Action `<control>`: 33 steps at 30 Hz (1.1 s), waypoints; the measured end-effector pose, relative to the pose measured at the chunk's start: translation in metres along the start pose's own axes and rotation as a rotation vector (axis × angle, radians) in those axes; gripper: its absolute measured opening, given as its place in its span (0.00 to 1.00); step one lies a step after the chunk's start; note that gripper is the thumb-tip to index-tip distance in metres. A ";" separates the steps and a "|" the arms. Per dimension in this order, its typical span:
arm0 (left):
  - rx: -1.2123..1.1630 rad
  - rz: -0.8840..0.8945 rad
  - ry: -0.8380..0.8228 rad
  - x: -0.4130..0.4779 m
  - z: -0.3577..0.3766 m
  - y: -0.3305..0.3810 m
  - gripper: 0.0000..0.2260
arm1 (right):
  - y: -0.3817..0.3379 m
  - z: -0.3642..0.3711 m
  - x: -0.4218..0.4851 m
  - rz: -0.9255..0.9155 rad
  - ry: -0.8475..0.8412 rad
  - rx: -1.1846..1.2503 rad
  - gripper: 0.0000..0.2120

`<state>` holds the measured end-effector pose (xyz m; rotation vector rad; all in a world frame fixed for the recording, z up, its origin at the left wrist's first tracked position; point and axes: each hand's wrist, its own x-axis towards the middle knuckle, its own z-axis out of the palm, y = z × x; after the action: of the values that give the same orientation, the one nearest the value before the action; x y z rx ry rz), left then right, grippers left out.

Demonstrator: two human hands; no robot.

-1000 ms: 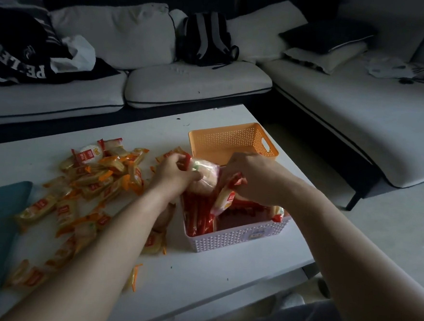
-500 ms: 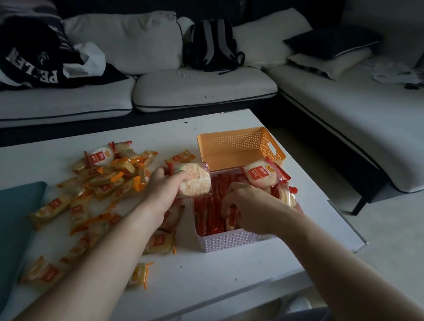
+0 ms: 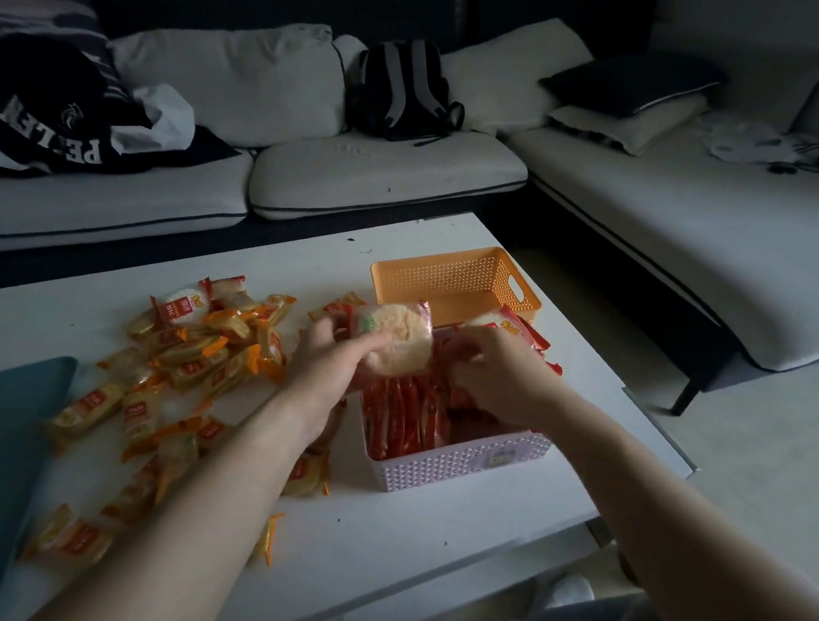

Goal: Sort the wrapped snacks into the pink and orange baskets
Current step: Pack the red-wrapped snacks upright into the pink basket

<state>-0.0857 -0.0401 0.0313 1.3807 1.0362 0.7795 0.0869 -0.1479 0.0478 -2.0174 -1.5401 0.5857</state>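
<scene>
Centre of frame: left hand [image 3: 331,368] grasps a round cracker pack [image 3: 395,343] over the pink basket [image 3: 464,464] — right hand [image 3: 499,379] curls among red packs [image 3: 405,412] inside, grip unclear; orange basket [image 3: 453,274] just behind.

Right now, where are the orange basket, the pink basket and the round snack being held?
orange basket [image 3: 453,277]: head view, far inner wall.
pink basket [image 3: 462,464]: head view, near outer wall.
round snack [image 3: 401,337]: head view, middle of its wrapper.
</scene>
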 end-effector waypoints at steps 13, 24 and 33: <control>0.310 0.402 -0.289 -0.019 0.036 -0.021 0.30 | 0.025 -0.052 -0.003 0.275 0.005 0.640 0.22; 0.380 0.584 -0.056 -0.026 0.048 -0.024 0.09 | 0.022 -0.050 -0.006 0.412 -0.022 0.702 0.12; 0.701 0.385 -0.106 -0.027 0.034 -0.037 0.11 | 0.002 -0.035 -0.003 0.248 -0.027 0.036 0.16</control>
<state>-0.0701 -0.0812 -0.0049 2.2445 1.0142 0.6246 0.1100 -0.1566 0.0735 -2.1965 -1.2927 0.7328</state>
